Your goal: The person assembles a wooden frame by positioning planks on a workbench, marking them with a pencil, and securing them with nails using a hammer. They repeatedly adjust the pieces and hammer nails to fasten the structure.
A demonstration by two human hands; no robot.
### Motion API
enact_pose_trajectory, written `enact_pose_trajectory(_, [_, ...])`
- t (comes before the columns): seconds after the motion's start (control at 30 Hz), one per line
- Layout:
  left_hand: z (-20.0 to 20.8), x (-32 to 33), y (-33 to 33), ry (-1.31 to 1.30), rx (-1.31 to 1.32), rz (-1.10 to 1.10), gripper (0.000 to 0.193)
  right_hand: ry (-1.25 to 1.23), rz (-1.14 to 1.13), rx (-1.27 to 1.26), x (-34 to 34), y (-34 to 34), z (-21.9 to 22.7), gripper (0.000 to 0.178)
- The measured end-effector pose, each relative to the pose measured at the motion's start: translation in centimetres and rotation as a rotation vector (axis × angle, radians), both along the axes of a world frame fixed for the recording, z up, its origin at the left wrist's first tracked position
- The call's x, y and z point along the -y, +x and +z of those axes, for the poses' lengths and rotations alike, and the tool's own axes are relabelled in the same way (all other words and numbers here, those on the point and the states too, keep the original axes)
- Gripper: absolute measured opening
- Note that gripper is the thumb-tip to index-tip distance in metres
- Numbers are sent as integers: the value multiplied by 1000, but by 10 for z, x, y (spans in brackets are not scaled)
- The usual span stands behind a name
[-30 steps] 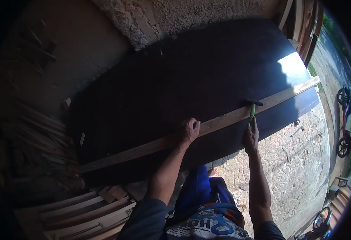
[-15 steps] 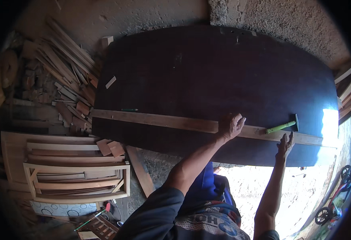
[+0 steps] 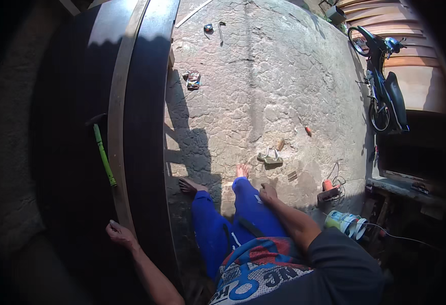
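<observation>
My left hand (image 3: 120, 234) is over the dark board at the near end of a long wooden strip (image 3: 117, 99), its fingers curled together; whatever they may hold is too small to make out. A claw hammer (image 3: 104, 155) with a bright green handle lies on the dark board (image 3: 144, 127), just left of the strip and beyond that hand. Beside my blue-trousered thigh hangs my right hand (image 3: 268, 193), away from the board, its fingers curled in with nothing seen in them.
On the rough concrete floor (image 3: 284, 96) lie a tape measure (image 3: 208, 27), a small colourful packet (image 3: 193, 80), a metal hand plane (image 3: 270, 157) and an orange-red power tool (image 3: 328, 191) with a cord. White buckets (image 3: 348, 224) stand at lower right. A motorbike (image 3: 383, 81) is at far right.
My view has swung right, from across the board to along its edge and the sunlit floor. My right hand has left the area by the hammer and dropped beside my thigh, its fingers now curled.
</observation>
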State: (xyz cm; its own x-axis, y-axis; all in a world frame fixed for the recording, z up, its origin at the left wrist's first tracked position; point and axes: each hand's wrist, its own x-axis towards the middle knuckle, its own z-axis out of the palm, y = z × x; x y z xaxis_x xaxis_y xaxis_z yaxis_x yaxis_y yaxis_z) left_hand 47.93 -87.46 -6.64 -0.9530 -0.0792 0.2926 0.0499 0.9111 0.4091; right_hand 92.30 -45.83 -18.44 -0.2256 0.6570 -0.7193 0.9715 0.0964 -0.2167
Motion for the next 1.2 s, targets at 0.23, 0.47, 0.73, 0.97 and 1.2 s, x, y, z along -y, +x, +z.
enact_pose_trajectory(0.23, [13, 39, -11, -307, 172, 84, 40, -189, -246, -29, -7, 65, -14, 45])
enact_pose_trajectory(0.47, [66, -21, -23, -509, 150, 248, 40, -280, -585, -78, -34, 114, -17, 42])
enact_pose_trajectory(0.73, [45, -226, 167, -34, 495, -590, 31, -109, -631, -83, -114, 136, -2, 45])
enact_pose_trajectory(0.97, [-30, -315, 164, -481, 1031, -1055, 48, -66, -1291, -492, -60, 136, 26, 42])
enact_pose_trajectory(1.2, [-12, -432, 35, 275, 907, -735, 36, -114, -903, 88, 32, 159, -49, 41])
